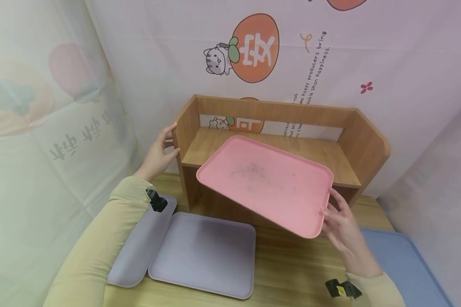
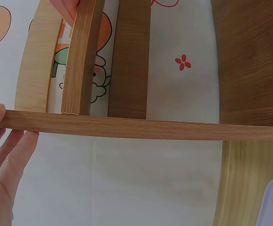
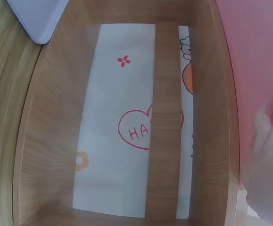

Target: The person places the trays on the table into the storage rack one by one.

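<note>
A pink rectangular tray (image 1: 276,187) with dark smudges on its face is tilted in front of a wooden two-level shelf (image 1: 369,147), overlapping its upper board. My right hand (image 1: 342,228) grips the tray by its right short edge, thumb on the face and fingers behind the rim. My left hand (image 1: 157,155) holds the front edge of the shelf's left side panel (image 2: 141,129), with thumb and fingers on opposite faces in the left wrist view. Part of the pink tray (image 3: 254,47) and the right hand (image 3: 270,162) show at the right of the right wrist view.
Two pale purple trays, a squarish one (image 1: 205,256) and a partly covered one (image 1: 132,251), lie on the wooden table (image 1: 292,273) at left. A blue tray (image 1: 399,260) lies at right. Printed curtains (image 1: 169,55) stand behind and beside the shelf.
</note>
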A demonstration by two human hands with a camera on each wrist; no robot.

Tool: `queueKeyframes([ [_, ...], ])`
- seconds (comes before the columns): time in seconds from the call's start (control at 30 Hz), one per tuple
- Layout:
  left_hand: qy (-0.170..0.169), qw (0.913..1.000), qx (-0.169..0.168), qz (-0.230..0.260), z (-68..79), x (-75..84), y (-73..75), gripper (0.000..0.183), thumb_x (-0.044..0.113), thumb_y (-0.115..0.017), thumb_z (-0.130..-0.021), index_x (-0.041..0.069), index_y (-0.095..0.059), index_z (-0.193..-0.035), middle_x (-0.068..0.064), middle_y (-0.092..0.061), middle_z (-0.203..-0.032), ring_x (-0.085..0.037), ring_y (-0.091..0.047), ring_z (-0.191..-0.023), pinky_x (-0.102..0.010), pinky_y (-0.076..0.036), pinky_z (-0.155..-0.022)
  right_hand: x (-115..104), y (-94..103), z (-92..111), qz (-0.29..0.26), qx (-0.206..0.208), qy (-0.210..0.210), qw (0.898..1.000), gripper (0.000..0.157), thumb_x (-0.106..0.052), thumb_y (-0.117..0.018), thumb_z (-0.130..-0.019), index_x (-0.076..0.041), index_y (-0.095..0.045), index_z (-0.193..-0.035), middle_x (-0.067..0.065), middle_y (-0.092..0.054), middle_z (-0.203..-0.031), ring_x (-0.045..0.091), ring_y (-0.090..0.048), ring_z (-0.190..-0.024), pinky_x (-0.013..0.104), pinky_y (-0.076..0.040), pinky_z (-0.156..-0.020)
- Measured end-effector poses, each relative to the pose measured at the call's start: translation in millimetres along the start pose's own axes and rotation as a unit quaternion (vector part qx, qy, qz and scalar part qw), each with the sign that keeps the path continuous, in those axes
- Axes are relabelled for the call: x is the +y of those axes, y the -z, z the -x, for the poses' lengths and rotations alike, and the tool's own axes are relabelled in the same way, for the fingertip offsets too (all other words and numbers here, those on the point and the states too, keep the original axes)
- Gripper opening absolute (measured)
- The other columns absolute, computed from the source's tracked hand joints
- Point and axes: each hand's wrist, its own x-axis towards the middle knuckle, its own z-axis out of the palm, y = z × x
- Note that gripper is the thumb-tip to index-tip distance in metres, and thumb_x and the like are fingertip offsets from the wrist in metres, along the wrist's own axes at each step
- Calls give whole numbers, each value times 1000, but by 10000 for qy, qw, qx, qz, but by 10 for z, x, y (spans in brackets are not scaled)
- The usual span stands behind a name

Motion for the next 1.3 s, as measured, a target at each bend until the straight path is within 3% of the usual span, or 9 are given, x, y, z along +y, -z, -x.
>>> queueKeyframes([
  [0.33, -96, 9999, 60, 70, -5, -3, -14, 74, -6, -57, -89, 23, -24, -149, -26, -43, -133, -45, -52, -117, -53, -52, -88, 46, -148, -109, 577, 729, -36, 9957, 49, 17, -42, -91, -16, -38, -127, 7, -62, -93, 15, -64, -75, 27, -57, -65],
  [0.63, 222, 9997, 0, -56, 0, 10, -15, 77, -2, -57, -90, 32, -21, -149, -23, -42, -136, -42, -49, -121, -53, -50, -92, 149, -356, -223, 892, 1540, -297, 9836, 48, 11, -43, -93, -22, -29, -124, 3, -50, -91, 12, -63, -74, 23, -57, -67],
  [1.03, 320, 9995, 9, -17, 18, -13, -15, 77, -1, -56, -91, 33, -20, -149, -23, -41, -135, -43, -48, -122, -53, -49, -93, 378, -613, -276, 1053, 2030, -356, 9729, 51, 13, -47, -90, -24, -30, -121, 0, -51, -90, 9, -63, -72, 22, -57, -68],
  [1.3, 198, 9998, -7, -14, 5, -3, -18, 75, -1, -56, -91, 31, -21, -150, -24, -42, -134, -44, -48, -121, -55, -49, -92, 608, -786, -301, 1185, 2448, -250, 9620, 51, 12, -47, -90, -24, -29, -121, -1, -53, -94, 8, -61, -71, 25, -58, -71],
])
